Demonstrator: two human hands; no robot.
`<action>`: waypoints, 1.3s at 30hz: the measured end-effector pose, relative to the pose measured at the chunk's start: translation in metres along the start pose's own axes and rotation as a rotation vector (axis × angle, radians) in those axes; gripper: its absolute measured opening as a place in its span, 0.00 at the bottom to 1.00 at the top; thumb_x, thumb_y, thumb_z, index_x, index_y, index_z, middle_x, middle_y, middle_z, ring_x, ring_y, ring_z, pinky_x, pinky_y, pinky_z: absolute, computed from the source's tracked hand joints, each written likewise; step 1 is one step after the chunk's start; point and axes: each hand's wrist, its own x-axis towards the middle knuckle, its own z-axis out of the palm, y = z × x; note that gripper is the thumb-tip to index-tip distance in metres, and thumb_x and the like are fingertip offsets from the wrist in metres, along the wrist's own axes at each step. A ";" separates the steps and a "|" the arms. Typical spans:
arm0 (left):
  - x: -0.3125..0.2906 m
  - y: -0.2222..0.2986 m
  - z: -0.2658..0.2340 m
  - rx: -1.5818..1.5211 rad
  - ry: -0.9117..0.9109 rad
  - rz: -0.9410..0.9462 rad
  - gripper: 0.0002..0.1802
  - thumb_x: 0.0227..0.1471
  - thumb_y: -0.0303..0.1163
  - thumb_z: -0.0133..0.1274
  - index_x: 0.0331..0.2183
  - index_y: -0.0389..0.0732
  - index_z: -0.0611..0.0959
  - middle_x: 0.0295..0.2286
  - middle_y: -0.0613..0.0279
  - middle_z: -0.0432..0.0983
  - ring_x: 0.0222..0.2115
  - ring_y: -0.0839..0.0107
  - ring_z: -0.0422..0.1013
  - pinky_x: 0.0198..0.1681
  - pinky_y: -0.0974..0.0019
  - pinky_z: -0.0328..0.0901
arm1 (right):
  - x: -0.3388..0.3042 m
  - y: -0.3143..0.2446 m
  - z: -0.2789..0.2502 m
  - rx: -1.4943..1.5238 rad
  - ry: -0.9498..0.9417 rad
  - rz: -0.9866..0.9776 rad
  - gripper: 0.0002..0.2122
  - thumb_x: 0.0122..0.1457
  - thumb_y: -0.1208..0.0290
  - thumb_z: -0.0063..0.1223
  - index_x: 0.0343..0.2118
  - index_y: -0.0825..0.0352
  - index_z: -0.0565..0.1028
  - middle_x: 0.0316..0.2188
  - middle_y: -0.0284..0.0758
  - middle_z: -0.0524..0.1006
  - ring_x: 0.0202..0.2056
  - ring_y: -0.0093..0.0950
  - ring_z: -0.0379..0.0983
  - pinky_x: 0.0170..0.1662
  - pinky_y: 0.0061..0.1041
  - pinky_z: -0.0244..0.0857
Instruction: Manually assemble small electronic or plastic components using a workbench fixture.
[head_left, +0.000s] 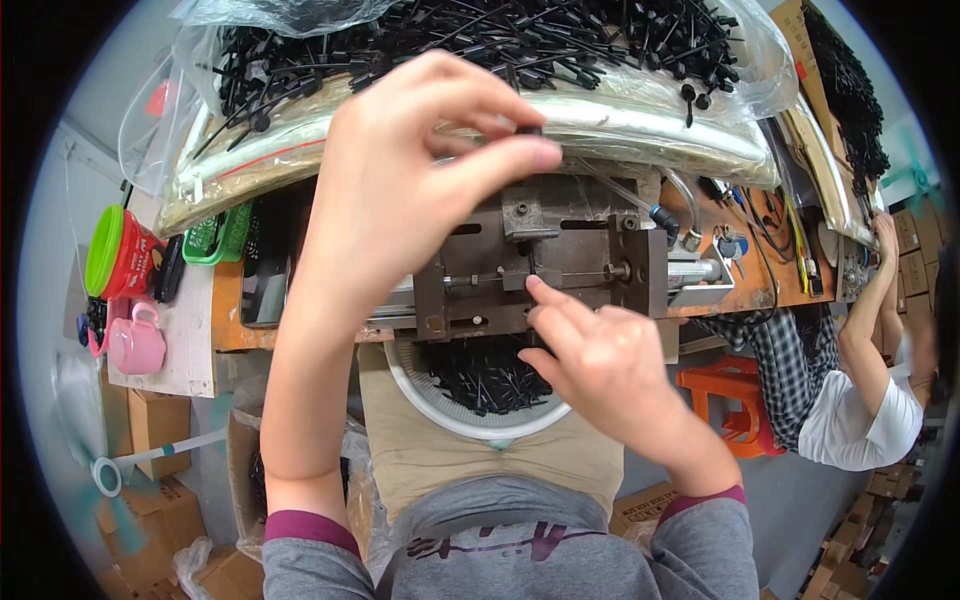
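Observation:
My left hand (410, 150) is raised over the far side of the bench fixture, thumb and forefinger pinching a small black part (530, 130) that the fingers mostly hide. My right hand (605, 355) reaches in from the right. Its index fingertip rests on the middle of the dark metal fixture (490, 215), at the near end of a thin black piece (532, 262) set there. The right thumb is apart from the index finger, and the other fingers are curled. Below the fixture, a white basket (480, 432) on my lap holds many black stick-like parts (490, 375).
A plastic-lined heap of black parts (480, 45) lies beyond the fixture. An air hose with a blue fitting (663, 217) and keys (730, 245) are at the right. To the left are a green basket (215, 240) and a pink cup (137, 340). A person (860, 410) sits at far right.

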 end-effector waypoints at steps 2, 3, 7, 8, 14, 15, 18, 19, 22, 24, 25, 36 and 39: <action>-0.022 0.005 0.000 -0.068 0.018 0.035 0.12 0.44 0.19 0.65 0.36 0.33 0.87 0.40 0.56 0.79 0.39 0.72 0.77 0.40 0.71 0.75 | 0.015 0.011 -0.016 0.131 -0.059 0.033 0.13 0.46 0.69 0.68 0.30 0.66 0.73 0.34 0.40 0.81 0.23 0.32 0.77 0.28 0.33 0.71; -0.031 0.004 0.000 0.012 0.014 0.107 0.13 0.43 0.18 0.64 0.36 0.33 0.87 0.42 0.55 0.79 0.40 0.70 0.77 0.40 0.70 0.75 | 0.027 0.019 -0.021 0.185 0.020 0.052 0.12 0.47 0.69 0.68 0.31 0.66 0.74 0.33 0.40 0.81 0.23 0.32 0.77 0.28 0.32 0.70; -0.069 0.017 0.008 0.197 0.001 0.120 0.15 0.40 0.23 0.68 0.35 0.33 0.86 0.46 0.50 0.78 0.40 0.63 0.78 0.42 0.66 0.74 | 0.095 0.052 -0.045 0.153 0.278 0.097 0.11 0.51 0.69 0.65 0.36 0.66 0.78 0.33 0.38 0.81 0.24 0.27 0.76 0.28 0.26 0.69; -0.079 0.018 0.016 0.186 0.003 0.124 0.15 0.40 0.24 0.68 0.35 0.33 0.86 0.47 0.49 0.78 0.40 0.63 0.78 0.43 0.65 0.74 | 0.113 0.068 -0.047 0.091 0.376 0.016 0.10 0.53 0.69 0.64 0.37 0.66 0.79 0.33 0.37 0.81 0.25 0.25 0.76 0.28 0.24 0.68; -0.124 0.019 0.050 0.379 -0.083 0.116 0.14 0.42 0.28 0.67 0.34 0.35 0.84 0.50 0.49 0.77 0.30 0.65 0.78 0.33 0.66 0.72 | 0.192 0.084 -0.051 -0.284 -0.029 0.255 0.19 0.46 0.63 0.64 0.38 0.73 0.79 0.39 0.50 0.80 0.44 0.45 0.78 0.48 0.37 0.73; -0.129 0.017 0.054 0.413 -0.093 0.108 0.14 0.42 0.28 0.67 0.34 0.36 0.83 0.50 0.49 0.77 0.30 0.66 0.78 0.33 0.67 0.72 | 0.198 0.083 -0.050 -0.334 -0.125 0.293 0.20 0.45 0.62 0.65 0.37 0.74 0.78 0.39 0.50 0.80 0.44 0.46 0.78 0.47 0.38 0.74; -0.138 0.009 0.062 0.490 -0.112 0.092 0.14 0.42 0.29 0.66 0.34 0.36 0.83 0.50 0.50 0.77 0.29 0.68 0.78 0.32 0.68 0.71 | 0.200 0.086 -0.053 -0.342 -0.178 0.282 0.22 0.43 0.61 0.67 0.35 0.75 0.78 0.39 0.52 0.80 0.44 0.45 0.78 0.47 0.40 0.74; -0.138 0.008 0.065 0.506 -0.121 0.097 0.14 0.42 0.29 0.66 0.34 0.36 0.83 0.50 0.51 0.77 0.29 0.69 0.78 0.32 0.69 0.71 | 0.205 0.094 -0.051 -0.405 -0.248 0.344 0.19 0.44 0.65 0.65 0.36 0.73 0.78 0.39 0.51 0.80 0.44 0.46 0.77 0.48 0.39 0.72; -0.136 0.006 0.073 0.525 -0.149 0.115 0.14 0.41 0.28 0.66 0.33 0.36 0.83 0.51 0.51 0.77 0.27 0.69 0.77 0.32 0.69 0.71 | 0.196 0.155 -0.037 -0.362 -0.040 0.147 0.13 0.46 0.70 0.62 0.37 0.68 0.81 0.32 0.42 0.83 0.29 0.34 0.79 0.35 0.30 0.72; -0.135 0.002 0.073 0.546 -0.128 0.093 0.14 0.41 0.28 0.66 0.33 0.36 0.82 0.51 0.51 0.77 0.26 0.69 0.77 0.32 0.69 0.70 | 0.197 0.151 -0.042 -0.301 -0.175 0.145 0.16 0.44 0.72 0.58 0.37 0.73 0.78 0.32 0.48 0.81 0.33 0.41 0.79 0.39 0.34 0.73; -0.133 0.001 0.074 0.536 -0.121 0.101 0.14 0.41 0.29 0.67 0.32 0.36 0.82 0.51 0.51 0.77 0.26 0.69 0.77 0.32 0.69 0.70 | 0.196 0.142 -0.056 -0.340 -0.295 0.176 0.16 0.44 0.72 0.58 0.38 0.74 0.78 0.32 0.49 0.80 0.34 0.42 0.79 0.40 0.35 0.73; -0.127 0.002 0.074 0.534 -0.122 0.086 0.14 0.40 0.31 0.68 0.32 0.39 0.83 0.48 0.54 0.79 0.18 0.68 0.73 0.25 0.71 0.68 | 0.166 0.152 -0.083 -0.297 -0.175 0.128 0.12 0.58 0.70 0.59 0.41 0.72 0.78 0.33 0.47 0.81 0.35 0.42 0.78 0.42 0.35 0.71; -0.127 0.001 0.074 0.526 -0.121 0.089 0.14 0.40 0.31 0.68 0.32 0.39 0.83 0.49 0.55 0.79 0.18 0.68 0.73 0.25 0.71 0.68 | 0.161 0.156 -0.076 -0.321 -0.195 0.031 0.12 0.60 0.67 0.58 0.40 0.71 0.79 0.32 0.46 0.80 0.34 0.43 0.78 0.42 0.35 0.70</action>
